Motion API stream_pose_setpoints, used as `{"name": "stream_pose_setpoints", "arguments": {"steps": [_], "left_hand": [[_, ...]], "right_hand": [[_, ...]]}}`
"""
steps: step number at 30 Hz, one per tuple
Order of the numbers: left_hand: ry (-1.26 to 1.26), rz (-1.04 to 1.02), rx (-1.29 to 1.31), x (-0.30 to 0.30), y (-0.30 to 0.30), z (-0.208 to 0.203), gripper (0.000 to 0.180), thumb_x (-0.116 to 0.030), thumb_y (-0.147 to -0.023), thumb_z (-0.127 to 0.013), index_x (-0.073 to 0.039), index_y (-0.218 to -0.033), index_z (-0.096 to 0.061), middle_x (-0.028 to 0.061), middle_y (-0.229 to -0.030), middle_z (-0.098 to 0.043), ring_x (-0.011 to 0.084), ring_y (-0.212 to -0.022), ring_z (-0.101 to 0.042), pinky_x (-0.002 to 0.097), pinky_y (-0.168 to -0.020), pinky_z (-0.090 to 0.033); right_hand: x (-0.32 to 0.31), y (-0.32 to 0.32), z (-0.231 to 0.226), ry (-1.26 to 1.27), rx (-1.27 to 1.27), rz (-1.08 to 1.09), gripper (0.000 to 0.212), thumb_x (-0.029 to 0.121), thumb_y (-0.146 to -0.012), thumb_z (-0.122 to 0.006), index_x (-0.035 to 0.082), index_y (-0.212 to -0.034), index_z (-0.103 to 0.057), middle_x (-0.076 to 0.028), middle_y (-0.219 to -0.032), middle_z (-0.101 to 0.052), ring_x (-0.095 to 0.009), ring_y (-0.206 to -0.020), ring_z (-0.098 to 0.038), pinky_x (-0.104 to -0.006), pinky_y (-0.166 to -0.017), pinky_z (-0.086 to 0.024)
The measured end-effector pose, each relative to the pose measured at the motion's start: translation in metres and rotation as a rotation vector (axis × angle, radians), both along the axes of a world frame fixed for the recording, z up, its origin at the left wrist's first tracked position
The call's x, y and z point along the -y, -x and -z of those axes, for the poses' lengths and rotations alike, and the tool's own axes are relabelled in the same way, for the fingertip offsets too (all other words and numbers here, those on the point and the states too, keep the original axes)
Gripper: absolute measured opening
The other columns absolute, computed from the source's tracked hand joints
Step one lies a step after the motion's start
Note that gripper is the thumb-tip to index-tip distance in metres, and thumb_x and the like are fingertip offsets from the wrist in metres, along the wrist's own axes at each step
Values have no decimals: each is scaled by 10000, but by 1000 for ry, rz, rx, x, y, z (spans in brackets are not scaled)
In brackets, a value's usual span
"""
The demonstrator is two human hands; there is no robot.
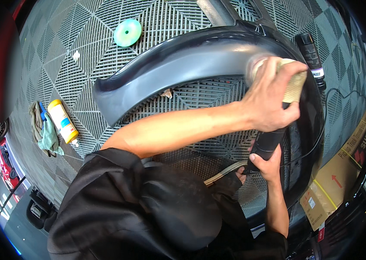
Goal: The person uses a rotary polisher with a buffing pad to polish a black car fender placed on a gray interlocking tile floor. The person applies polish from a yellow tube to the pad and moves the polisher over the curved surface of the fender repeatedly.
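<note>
A power polisher with a black body [266, 144] and a pale yellow head cover [296, 84] is in both hands. My left hand [272, 97] grips it over the head, fingers bent across the cover. Lower down, my right hand [268, 164] is wrapped round the handle. The polishing pad [252, 71], smeared by motion, is against the curved, glossy black car fender [170, 69]. That panel arches from the left, round the far side and down the right. My left forearm crosses above its inner opening. The pad's contact face is hidden.
A green polishing pad [127, 33] lies beyond the fender on the grey grid floor. At left are a yellow-and-white bottle [63, 121] and cloths [46, 132]. A black bottle [310, 56] and cardboard box [334, 182] lie right. A cord [324, 113] runs over the fender's right side.
</note>
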State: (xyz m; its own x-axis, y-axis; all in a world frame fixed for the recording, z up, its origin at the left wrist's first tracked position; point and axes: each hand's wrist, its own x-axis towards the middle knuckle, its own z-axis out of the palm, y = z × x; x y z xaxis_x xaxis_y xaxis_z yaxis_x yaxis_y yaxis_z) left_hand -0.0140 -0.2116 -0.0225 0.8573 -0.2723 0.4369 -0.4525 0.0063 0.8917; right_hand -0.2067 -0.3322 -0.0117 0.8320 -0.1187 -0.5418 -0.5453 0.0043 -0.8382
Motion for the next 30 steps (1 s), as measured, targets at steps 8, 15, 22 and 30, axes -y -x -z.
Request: {"name": "stream_pose_setpoints", "arguments": {"steps": [8,15,22,30], "left_hand": [[-38,-109,-36,-107,22,21,795,-212,-829,-739,-34,-1485,-327,218,-1383,-422,345,-1291,-455,477,-1121,-382],[-55,-181,-100,-136,39,14,869,-209,-908,-751,-9,-1553,-203,194,-1453,-390,302,-1320,-464,439,-1129,-398],[-255,-27,-85,-71,17,-8,865,-270,-893,-790,-25,-1532,-260,273,-1409,-426,424,-1306,-491,486,-1121,-432],[29,96,8,39,21,-6,747,-144,-823,-769,-59,-1465,-398,269,-1334,-465,445,-1231,-490,533,-1078,-415]], "right_hand": [[-37,-23,8,75,19,-324,866,170,-688,-883,-23,-1428,-475,-107,-1192,-658,-206,-1087,-640,-363,-996,-507],[-35,-40,15,86,84,-508,896,181,-683,-880,10,-1456,-461,-167,-1181,-699,-258,-1062,-707,-391,-977,-544],[37,-33,-4,65,4,-407,837,127,-725,-862,-36,-1432,-444,-98,-1209,-633,-171,-1103,-607,-360,-1001,-501],[84,-5,15,86,21,-174,591,87,-701,-839,5,-1221,-571,-68,-1025,-679,-165,-911,-669,-332,-861,-564]]}}
